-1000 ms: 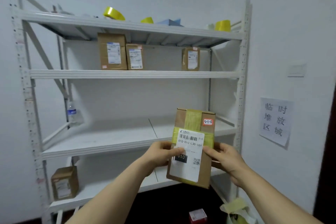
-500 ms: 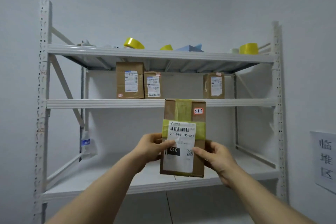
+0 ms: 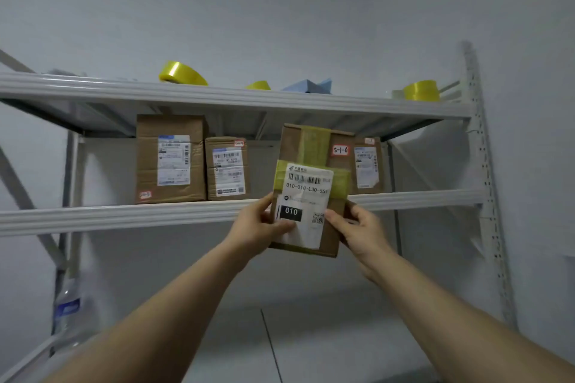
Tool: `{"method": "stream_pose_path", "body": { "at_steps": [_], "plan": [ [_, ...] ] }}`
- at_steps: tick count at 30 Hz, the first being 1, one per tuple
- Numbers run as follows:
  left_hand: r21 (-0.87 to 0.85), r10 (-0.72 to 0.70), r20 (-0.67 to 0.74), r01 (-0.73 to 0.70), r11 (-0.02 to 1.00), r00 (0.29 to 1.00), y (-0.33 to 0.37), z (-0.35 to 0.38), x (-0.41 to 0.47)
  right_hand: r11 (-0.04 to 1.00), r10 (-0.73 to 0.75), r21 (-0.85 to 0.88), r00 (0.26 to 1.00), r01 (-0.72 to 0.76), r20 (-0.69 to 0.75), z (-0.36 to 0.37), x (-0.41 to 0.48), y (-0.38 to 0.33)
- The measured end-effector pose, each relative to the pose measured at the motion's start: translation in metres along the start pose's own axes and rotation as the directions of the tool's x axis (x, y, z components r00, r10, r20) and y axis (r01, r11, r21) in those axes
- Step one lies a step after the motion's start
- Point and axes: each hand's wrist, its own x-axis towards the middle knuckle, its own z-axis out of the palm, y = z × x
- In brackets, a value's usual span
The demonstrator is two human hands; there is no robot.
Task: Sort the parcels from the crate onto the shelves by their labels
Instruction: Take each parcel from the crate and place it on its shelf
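Your left hand (image 3: pixel 259 228) and right hand (image 3: pixel 361 232) grip the lower sides of a taped cardboard parcel (image 3: pixel 311 146), held upright against the second shelf (image 3: pixel 124 216) so its S-1-6 sticker (image 3: pixel 340 150) faces you, probably for matching

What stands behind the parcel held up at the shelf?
A labelled box on the shelf shows past the right edge of the parcel, its left part covered. Anything else behind the parcel is hidden.
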Motion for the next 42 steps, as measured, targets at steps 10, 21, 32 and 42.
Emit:
{"method": "stream_pose_path", "body": {
  "at_steps": [10, 21, 32, 42],
  "plan": [
    [0.012, 0.095, -0.118, -0.094, 0.995, 0.988, 0.004, 0.043, 0.129, 0.983, -0.16, -0.089, 0.987, 0.161, 0.018, -0.03, 0.143, 0.02],
    [0.07, 0.017, -0.3, 0.004, 0.998, 0.954, -0.011, 0.088, 0.242, 0.796, -0.275, -0.499, 0.939, 0.342, 0.205, -0.066, 0.242, 0.034],
    [0.228, -0.102, -0.165, 0.139, 0.964, 0.981, -0.039, 0.097, 0.278, 0.547, -0.316, -0.745, 0.919, 0.381, 0.238, -0.077, 0.265, 0.072],
    [0.291, -0.114, -0.173, 0.162, 0.943, 0.978, -0.046, 0.103, 0.294, 0.389, -0.374, -0.834, 0.895, 0.39, 0.244, -0.076, 0.266, 0.088]
  ]
}}
